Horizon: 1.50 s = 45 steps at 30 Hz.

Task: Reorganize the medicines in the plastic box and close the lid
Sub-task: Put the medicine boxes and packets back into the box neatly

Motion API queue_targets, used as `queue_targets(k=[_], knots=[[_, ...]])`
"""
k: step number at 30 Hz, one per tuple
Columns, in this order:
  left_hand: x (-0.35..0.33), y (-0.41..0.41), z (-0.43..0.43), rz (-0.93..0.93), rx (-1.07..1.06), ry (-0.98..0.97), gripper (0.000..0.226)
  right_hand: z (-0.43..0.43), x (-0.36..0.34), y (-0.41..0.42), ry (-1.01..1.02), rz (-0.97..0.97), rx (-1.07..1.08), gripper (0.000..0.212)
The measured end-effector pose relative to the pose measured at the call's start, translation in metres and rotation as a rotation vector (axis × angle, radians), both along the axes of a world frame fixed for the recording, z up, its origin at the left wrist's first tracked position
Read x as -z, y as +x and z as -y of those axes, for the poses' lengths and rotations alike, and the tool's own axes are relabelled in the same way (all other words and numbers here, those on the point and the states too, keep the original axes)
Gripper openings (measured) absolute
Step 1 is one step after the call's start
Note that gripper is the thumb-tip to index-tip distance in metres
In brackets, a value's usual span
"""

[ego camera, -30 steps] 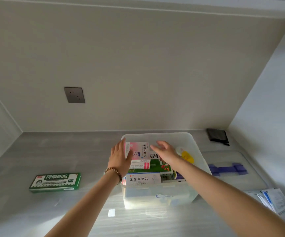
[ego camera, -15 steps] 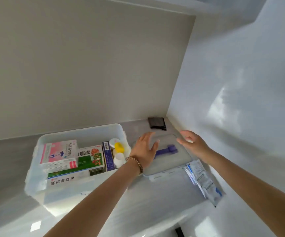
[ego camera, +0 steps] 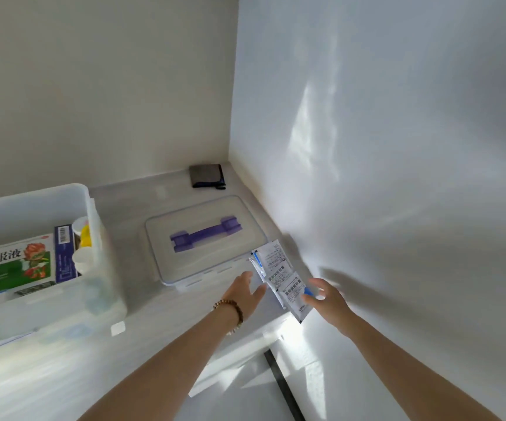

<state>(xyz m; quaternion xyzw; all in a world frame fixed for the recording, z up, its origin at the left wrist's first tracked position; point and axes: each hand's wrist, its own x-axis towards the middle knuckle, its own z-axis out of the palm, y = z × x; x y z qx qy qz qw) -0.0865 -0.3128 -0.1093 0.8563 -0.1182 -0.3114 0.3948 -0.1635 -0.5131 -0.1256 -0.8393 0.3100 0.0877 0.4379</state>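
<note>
The clear plastic box (ego camera: pixel 99 238) stands open at the left, holding a green medicine carton (ego camera: pixel 20 265), a purple carton (ego camera: pixel 65 253) and small bottles (ego camera: pixel 83 238). Its lid (ego camera: pixel 203 256), with a purple handle (ego camera: pixel 206 235), lies flat on the counter to the right of the box. A stack of white and blue medicine sachets (ego camera: pixel 285 284) lies by the lid's near right corner. My left hand (ego camera: pixel 245 291) is open just left of the sachets. My right hand (ego camera: pixel 326 299) is open at their right edge, fingertips touching or nearly touching them.
A dark folded cloth (ego camera: pixel 207 176) sits in the back corner. A white wall (ego camera: pixel 397 177) runs close along the right side. The counter's front edge (ego camera: pixel 245 344) is just below my hands, with a dark strip (ego camera: pixel 282 384) on the floor beneath.
My view swung right from the box to the lid and sachets. Both hands left the box, passed over the lid and came down on either side of the sachets.
</note>
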Motion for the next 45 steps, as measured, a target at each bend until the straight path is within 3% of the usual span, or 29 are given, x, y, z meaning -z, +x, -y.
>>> queue_targets(k=[9, 15, 21, 29, 34, 38, 41, 45], knots=[[0.044, -0.015, 0.052, -0.187, -0.115, -0.072, 0.049, 0.008, 0.056, 0.0, -0.126, 0.115, -0.023, 0.059], [0.073, -0.017, 0.067, -0.19, -0.323, -0.139, 0.015, 0.012, 0.075, 0.006, -0.096, 0.151, 0.031, 0.063], [0.081, -0.015, 0.068, -0.292, -0.466, -0.236, 0.019, 0.007, 0.077, 0.015, 0.039, 0.213, 0.1, 0.057], [0.088, -0.014, 0.063, -0.176, -0.41, -0.257, 0.009, 0.01, 0.078, 0.026, 0.147, 0.274, -0.054, 0.021], [0.078, -0.012, 0.062, -0.113, -0.407, -0.329, 0.004, 0.014, 0.073, 0.025, 0.3, 0.29, 0.04, 0.041], [0.067, -0.004, 0.063, -0.057, -0.367, -0.338, 0.004, 0.021, 0.062, 0.03, 0.343, 0.255, -0.012, 0.026], [0.057, 0.012, 0.072, 0.008, -0.396, -0.316, 0.004, 0.021, 0.058, 0.045, 0.399, 0.307, 0.098, 0.01], [0.053, 0.033, 0.078, 0.023, -0.486, -0.262, 0.019, 0.01, 0.059, 0.068, 0.369, 0.345, 0.194, 0.018]])
